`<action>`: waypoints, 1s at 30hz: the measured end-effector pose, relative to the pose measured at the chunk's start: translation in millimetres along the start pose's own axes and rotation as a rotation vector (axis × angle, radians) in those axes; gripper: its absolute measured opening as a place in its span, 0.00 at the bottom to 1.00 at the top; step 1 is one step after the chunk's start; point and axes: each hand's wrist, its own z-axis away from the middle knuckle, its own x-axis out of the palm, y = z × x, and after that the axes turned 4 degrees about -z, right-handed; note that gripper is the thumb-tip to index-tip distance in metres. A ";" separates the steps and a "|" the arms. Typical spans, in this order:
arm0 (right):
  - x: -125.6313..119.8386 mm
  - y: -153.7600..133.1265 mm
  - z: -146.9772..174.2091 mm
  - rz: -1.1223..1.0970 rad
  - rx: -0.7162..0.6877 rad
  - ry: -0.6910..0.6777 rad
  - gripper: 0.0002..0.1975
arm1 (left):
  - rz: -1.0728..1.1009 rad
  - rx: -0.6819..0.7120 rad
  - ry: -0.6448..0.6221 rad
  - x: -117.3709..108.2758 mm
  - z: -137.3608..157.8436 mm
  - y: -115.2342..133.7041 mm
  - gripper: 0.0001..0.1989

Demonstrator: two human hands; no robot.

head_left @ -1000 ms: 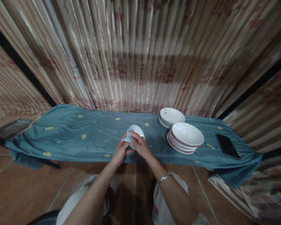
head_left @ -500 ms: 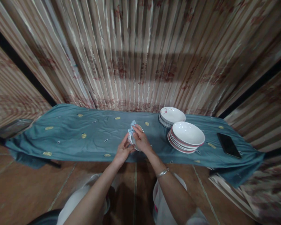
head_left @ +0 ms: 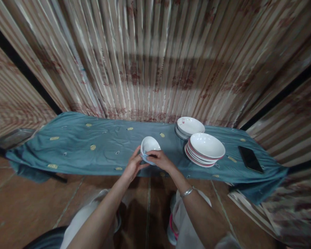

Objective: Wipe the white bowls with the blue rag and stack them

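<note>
A small white bowl [head_left: 150, 143] is tilted above the front middle of the cloth-covered table. My left hand [head_left: 133, 165] grips its left side, with the thumb near the rim and fingers underneath. In my right hand [head_left: 159, 160] is a crumpled light-blue cloth [head_left: 145, 156], pinched and pressed against the bowl's near left rim. Part of the cloth and the near edge of the bowl are hidden by my fingers.
To the right stands a stack of white bowls with red rims [head_left: 207, 147]. Behind it is a stack of flower-patterned plates [head_left: 189, 125]. A black phone [head_left: 250, 159] lies farther right on the teal tablecloth [head_left: 75, 148]. Pleated curtains [head_left: 150, 69] hang behind.
The bowl has turned so its inside now faces up toward me. My right hand and the cloth have moved from the far side of the bowl down to its near rim.
</note>
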 end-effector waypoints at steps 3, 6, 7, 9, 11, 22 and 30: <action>-5.4 3.2 5.4 0.111 0.012 -0.057 0.09 | -0.028 0.008 0.004 -0.7 -0.7 -0.7 0.37; -7.1 4.3 8.9 0.207 0.013 -0.089 0.10 | -0.064 0.027 0.018 -2.2 -3.0 -4.4 0.42; -6.9 4.2 9.6 0.209 0.012 -0.089 0.10 | -0.067 0.032 0.018 -2.9 -3.7 -5.5 0.44; -4.7 3.8 9.7 0.158 0.013 -0.082 0.10 | -0.075 0.036 0.012 -4.6 -5.0 -7.1 0.46; -0.5 3.8 7.6 0.066 0.017 -0.060 0.12 | -0.084 0.040 0.005 -5.7 -5.8 -7.6 0.45; 10.0 10.2 -16.8 0.521 0.048 0.048 0.27 | -0.121 0.067 0.012 -4.2 -6.7 -8.7 0.44; -3.6 -0.2 2.8 0.912 0.156 -0.070 0.23 | -0.071 0.048 0.045 -1.6 -6.1 -9.2 0.45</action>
